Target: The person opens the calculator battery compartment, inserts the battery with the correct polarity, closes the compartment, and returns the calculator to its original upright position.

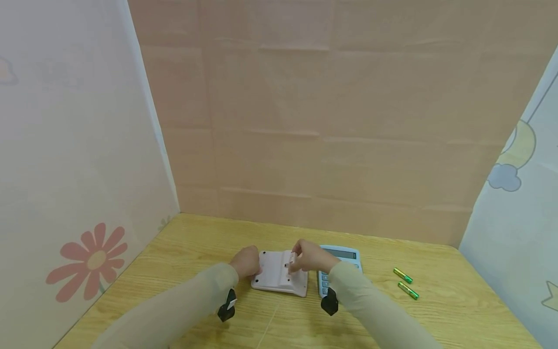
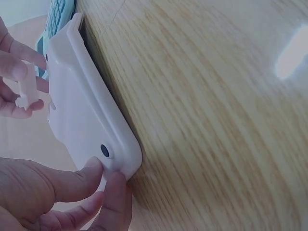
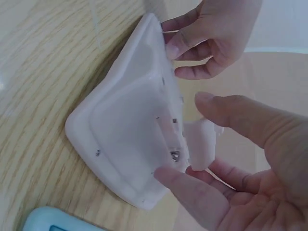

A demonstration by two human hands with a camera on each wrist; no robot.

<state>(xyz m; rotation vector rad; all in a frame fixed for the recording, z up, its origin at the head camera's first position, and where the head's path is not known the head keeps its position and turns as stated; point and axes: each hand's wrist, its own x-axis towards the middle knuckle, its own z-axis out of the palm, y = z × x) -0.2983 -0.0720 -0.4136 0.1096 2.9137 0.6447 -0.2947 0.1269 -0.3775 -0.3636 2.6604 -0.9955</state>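
A pale pink calculator [image 1: 272, 271] lies face down on the table, its back showing dark feet. My left hand [image 1: 245, 261] pinches its left edge between thumb and fingers, close to a foot in the left wrist view. Over the right part of its back, my right hand [image 1: 310, 257] holds a small pink battery cover [image 3: 201, 144], lifted off the calculator. One fingertip of that hand touches the calculator's back near the uncovered battery slot [image 3: 168, 137], where a metal spring shows. Whether a battery sits inside I cannot tell.
A light blue calculator [image 1: 342, 253] lies face up on the right, partly under my right forearm. Two green-and-gold batteries [image 1: 403, 275] lie farther right on the wooden table [image 1: 209, 242]. Papered walls [image 1: 327, 145] stand at the back and both sides.
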